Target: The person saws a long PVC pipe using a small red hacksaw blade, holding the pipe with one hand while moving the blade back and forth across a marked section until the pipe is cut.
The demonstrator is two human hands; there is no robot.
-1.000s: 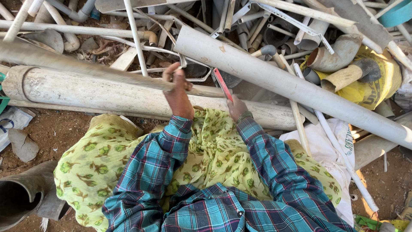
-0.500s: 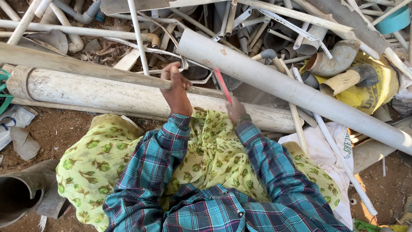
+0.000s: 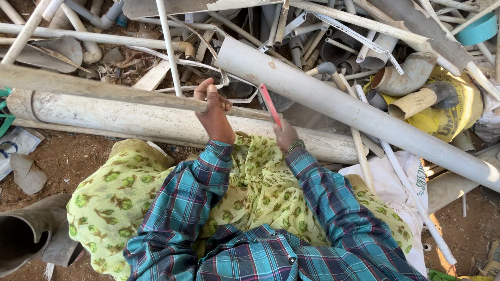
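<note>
left hand point(image 3: 214, 112) gripping pipe point(image 3: 104, 89), right hand point(image 3: 285, 136) raising red tool point(image 3: 270, 105)

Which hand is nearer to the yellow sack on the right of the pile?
Right. The right hand, holding a red tool, is on the side toward the yellow sack, though well short of it. The left hand grips a long pipe farther away.
</note>
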